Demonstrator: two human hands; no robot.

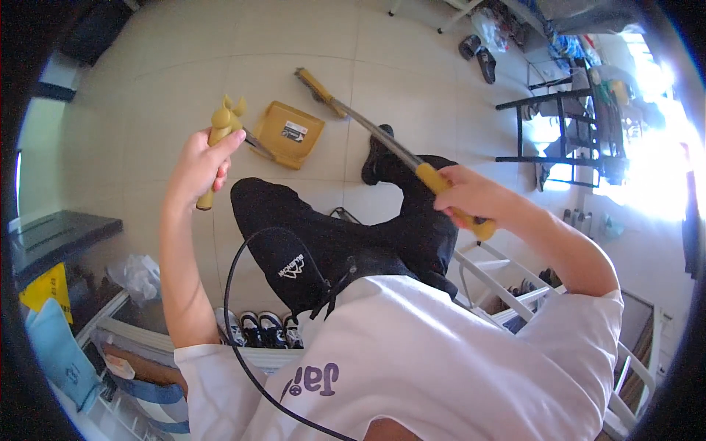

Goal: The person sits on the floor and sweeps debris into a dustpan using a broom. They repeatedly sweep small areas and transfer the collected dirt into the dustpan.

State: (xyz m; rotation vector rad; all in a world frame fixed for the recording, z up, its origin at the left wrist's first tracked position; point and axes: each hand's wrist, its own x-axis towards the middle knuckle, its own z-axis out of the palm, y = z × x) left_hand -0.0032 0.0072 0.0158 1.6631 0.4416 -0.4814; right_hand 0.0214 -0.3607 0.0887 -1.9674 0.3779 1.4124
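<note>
Yellow dustpan [287, 149] was at 11 o'clock over the tile floor [294, 37]; whether it sat flat or just off the tiles was unclear. A long-handled broom [376, 135] slanted thru 12 o'clock, its yellow head [318, 88] just beside the pan, at the pan's 1 o'clock & apart from it. Both looked light & stiff, prob. hard plastic w/ thin metal poles; the smooth grips might've slipped a bit in damp palms, & the pan's thin rim seemed likeliest to crack. Best hold, by the look of it: the yellow grips, approx. mid-length, rather than the shiny poles.

Left hand [202, 165], at 10 o'clock, was curled firmly around the dustpan's grip [220, 119], thumb up near its knobbed top. Right hand [471, 195], near 3 o'clock, was wrapped round the broom's grip [428, 176], w/ no visible gap.

Farther out: black shoe [373, 158] betw. 12 & 1 o'clock, dark slippers [486, 66] at 1, black metal rack [544, 98] at 2, row of sneakers [272, 331] at 7, dark surface [62, 239] at 9.
</note>
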